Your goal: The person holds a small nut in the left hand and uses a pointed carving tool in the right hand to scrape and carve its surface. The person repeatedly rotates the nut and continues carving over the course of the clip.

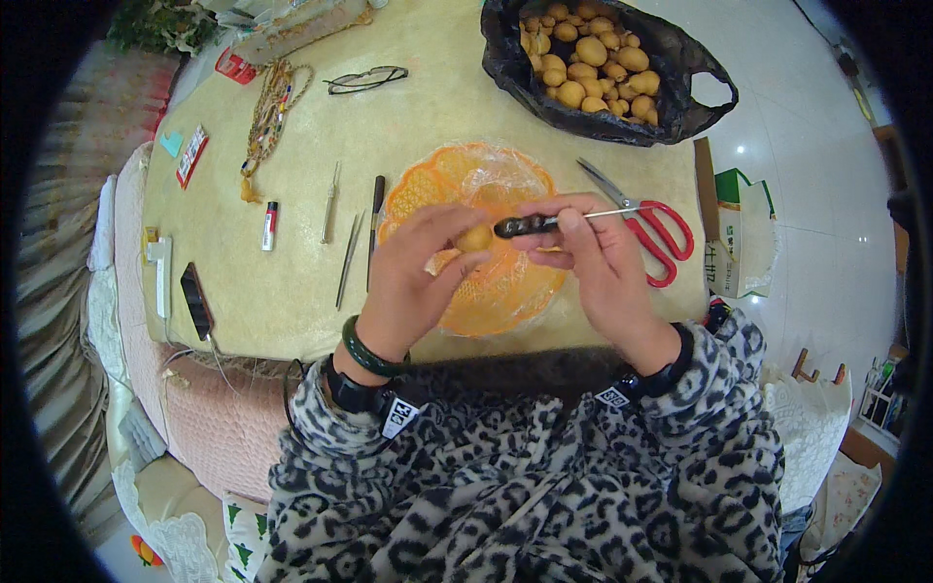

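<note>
Between the thumb and fingers of my left hand is a small round tan fruit or nut. My right hand grips a tool with a dark, ridged handle and a thin metal shaft; the handle's end points at the round piece, close to it. Both hands are above an orange openwork basket covered in clear plastic film. Red-handled scissors lie just right of my right hand. Left of the basket lie tweezers, a slim dark-handled tool and a thin pointed tool.
A black plastic bag of similar tan round pieces sits at the back right. Eyeglasses, a beaded cord, a small tube and a phone with a cable lie on the left part of the cloth-covered table.
</note>
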Demonstrator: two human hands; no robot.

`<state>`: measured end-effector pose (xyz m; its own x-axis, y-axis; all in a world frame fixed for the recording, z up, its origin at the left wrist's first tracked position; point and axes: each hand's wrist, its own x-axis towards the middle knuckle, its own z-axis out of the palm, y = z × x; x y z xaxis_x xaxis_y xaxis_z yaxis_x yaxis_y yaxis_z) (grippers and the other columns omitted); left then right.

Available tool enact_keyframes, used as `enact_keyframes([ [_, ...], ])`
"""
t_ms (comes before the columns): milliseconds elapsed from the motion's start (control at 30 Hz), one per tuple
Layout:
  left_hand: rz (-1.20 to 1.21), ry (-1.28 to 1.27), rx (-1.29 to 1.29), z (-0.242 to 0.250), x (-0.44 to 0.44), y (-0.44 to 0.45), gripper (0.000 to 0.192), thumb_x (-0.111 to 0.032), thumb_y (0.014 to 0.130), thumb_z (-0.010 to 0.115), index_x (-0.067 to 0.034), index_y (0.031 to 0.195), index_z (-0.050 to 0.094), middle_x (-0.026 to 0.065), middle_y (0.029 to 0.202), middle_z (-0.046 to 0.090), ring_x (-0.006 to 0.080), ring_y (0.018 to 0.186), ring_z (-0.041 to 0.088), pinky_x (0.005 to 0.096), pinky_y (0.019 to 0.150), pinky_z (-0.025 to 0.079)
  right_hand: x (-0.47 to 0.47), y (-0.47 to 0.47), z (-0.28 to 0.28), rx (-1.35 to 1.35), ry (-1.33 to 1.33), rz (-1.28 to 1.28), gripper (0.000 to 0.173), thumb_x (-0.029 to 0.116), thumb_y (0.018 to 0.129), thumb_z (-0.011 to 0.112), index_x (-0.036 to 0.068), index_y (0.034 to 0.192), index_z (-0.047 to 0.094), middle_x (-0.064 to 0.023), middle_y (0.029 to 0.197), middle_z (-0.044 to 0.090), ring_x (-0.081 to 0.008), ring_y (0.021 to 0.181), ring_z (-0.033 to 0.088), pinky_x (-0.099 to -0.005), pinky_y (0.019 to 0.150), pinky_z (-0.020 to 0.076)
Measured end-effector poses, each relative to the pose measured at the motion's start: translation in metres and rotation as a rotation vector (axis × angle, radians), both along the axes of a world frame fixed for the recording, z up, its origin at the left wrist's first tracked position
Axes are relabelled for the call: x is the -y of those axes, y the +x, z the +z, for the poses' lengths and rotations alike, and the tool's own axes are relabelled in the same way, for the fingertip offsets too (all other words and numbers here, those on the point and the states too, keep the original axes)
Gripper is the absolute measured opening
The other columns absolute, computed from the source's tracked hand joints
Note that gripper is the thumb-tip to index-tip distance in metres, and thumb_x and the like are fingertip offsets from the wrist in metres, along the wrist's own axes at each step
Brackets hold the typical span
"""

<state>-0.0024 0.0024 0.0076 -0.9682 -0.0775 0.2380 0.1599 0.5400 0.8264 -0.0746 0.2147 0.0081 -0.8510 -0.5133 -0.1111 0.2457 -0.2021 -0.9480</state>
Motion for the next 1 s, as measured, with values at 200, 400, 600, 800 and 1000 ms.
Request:
enact_keyframes([
  [200, 0.148, 0.747, 0.334, -0.009, 0.015, -0.005, 0.038, -0.011, 0.098, 0.067, -0.002, 0.133, 0.060, 0.0043, 0.110, 0.066, 0.0131, 0.100, 0.066, 0.0269, 0.088, 0.057, -0.012, -0.007, 0.004, -0.187, 0.257, 0.105, 0.029, 0.020, 0.109, 0.047, 0.001, 0.130, 0.055, -0.0076, 0.100, 0.070, -0.0092, 0.081, 0.065, -0.0240, 0.074, 0.0534],
  [400, 0.105, 1.150, 0.440, -0.012, 0.022, -0.004, 0.039, -0.016, 0.105, 0.057, -0.002, 0.140, 0.053, 0.0060, 0.113, 0.067, 0.0145, 0.102, 0.068, 0.0277, 0.092, 0.059, -0.004, 0.000, 0.002, -0.801, 0.406, 0.134, 0.035, 0.014, 0.103, 0.054, 0.005, 0.137, 0.058, -0.0129, 0.088, 0.064, -0.0284, 0.078, 0.065, -0.0386, 0.071, 0.0526],
  [600, 0.017, 1.257, 0.473, -0.018, 0.028, -0.002, 0.042, -0.021, 0.107, 0.052, -0.003, 0.145, 0.048, 0.0129, 0.129, 0.065, 0.0158, 0.109, 0.067, 0.0269, 0.095, 0.057, -0.013, 0.006, 0.011, -0.734, 0.511, 0.239, 0.036, 0.009, 0.096, 0.061, 0.011, 0.132, 0.064, -0.0146, 0.085, 0.060, -0.0321, 0.076, 0.063, -0.0400, 0.069, 0.0521],
  [800, -0.007, 1.286, 0.475, -0.020, 0.027, -0.002, 0.043, -0.021, 0.108, 0.051, -0.002, 0.146, 0.047, 0.0137, 0.129, 0.064, 0.0157, 0.109, 0.067, 0.0265, 0.095, 0.057, -0.010, 0.007, 0.013, -0.776, 0.487, 0.201, 0.036, 0.002, 0.093, 0.063, 0.006, 0.129, 0.067, -0.0115, 0.077, 0.056, -0.0235, 0.068, 0.057, -0.0330, 0.062, 0.0469],
  [1000, 0.001, 1.240, 0.490, -0.017, 0.025, -0.001, 0.042, -0.019, 0.108, 0.050, -0.001, 0.146, 0.047, 0.0140, 0.129, 0.064, 0.0160, 0.106, 0.068, 0.0271, 0.093, 0.058, -0.012, 0.006, 0.015, -0.763, 0.519, 0.225, 0.035, 0.005, 0.093, 0.063, 0.008, 0.128, 0.066, -0.0137, 0.081, 0.057, -0.0304, 0.071, 0.061, -0.0390, 0.064, 0.0509],
])
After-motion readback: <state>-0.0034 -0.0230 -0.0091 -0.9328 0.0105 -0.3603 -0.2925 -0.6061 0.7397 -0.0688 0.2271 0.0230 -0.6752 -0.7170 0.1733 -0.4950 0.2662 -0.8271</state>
